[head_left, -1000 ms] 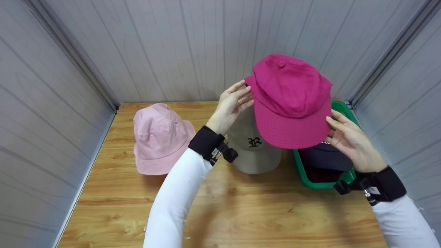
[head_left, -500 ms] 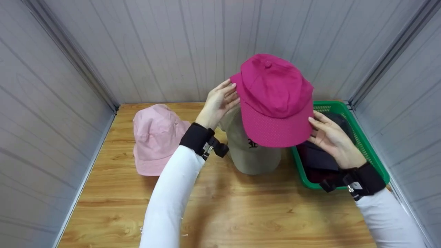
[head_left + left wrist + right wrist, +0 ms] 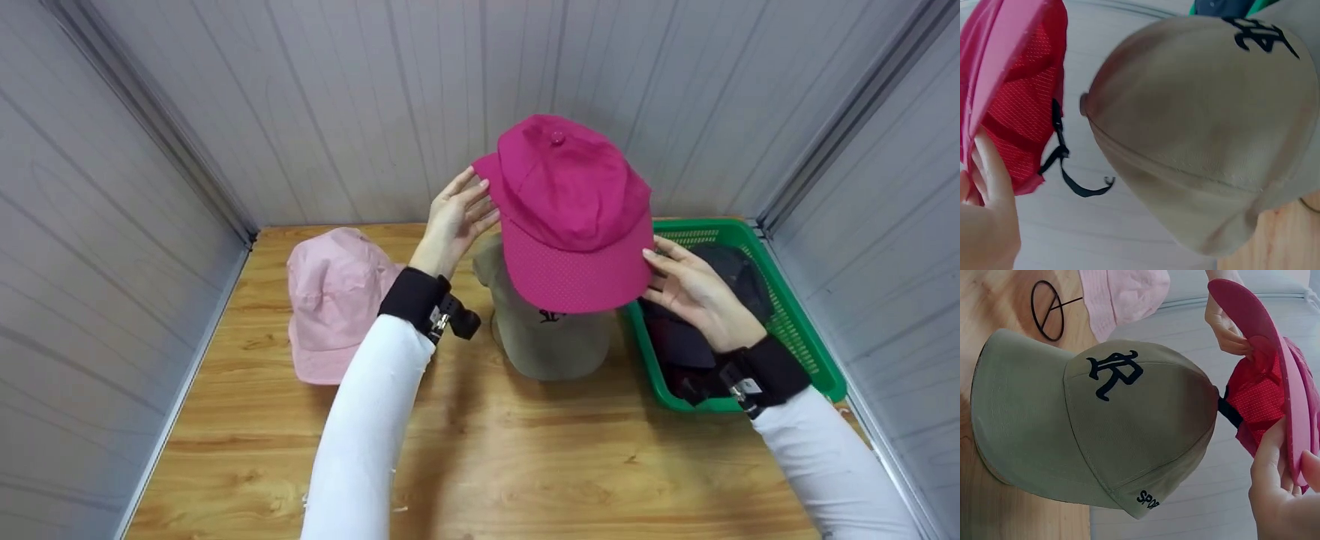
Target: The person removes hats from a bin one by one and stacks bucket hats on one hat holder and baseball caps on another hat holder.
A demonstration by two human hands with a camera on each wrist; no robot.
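Light is bright, even and soft, coming from above. The bench (image 3: 525, 465) carries only faint, diffuse shadows, darkest under the left sleeve (image 3: 360, 435) toward 6 o'clock and beside the khaki cap (image 3: 551, 341). The grey walls (image 3: 112, 225) show a mild sheen with no hard glare. The head view is sharp, with wide-angle bowing of the wall seams toward 10 and 2 o'clock. In the left wrist view the close fingers (image 3: 991, 185) at 8 o'clock are soft and overexposed. The right wrist view is crisp on the cap's lettering and blurs at 4 o'clock.
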